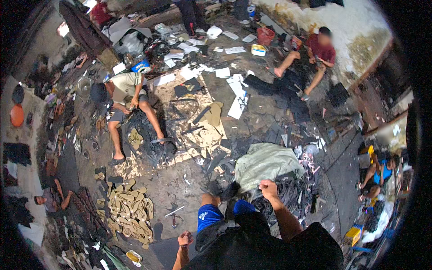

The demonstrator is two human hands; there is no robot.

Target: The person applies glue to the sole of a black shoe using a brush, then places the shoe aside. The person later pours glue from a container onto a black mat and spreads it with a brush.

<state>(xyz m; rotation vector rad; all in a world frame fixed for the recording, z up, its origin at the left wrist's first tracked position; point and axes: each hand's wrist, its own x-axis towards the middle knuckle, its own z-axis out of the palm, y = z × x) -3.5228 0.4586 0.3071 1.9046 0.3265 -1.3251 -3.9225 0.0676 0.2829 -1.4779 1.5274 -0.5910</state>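
My right hand (269, 189) is closed in a fist in front of me, over the near edge of a pale grey-green sack (265, 164). Whether its fingers grip anything is too small to tell. The sack lies spread over a heap of dark strips (288, 193). Down by my left side, my left hand (185, 239) has its fingers curled in, with nothing visible in them. Left of it lies a big pile of tan flip-flop soles (130, 209). Between that pile and my legs, a thin white stick (174, 211) rests on the floor.
At the left front, a person in a cap (123, 92) sits working beside flip-flops and black straps. Another person in a red shirt (321, 49) sits at the far right near a red bucket (265, 36). Cardboard sheets (209, 130) and paper scraps (236, 96) litter the floor.
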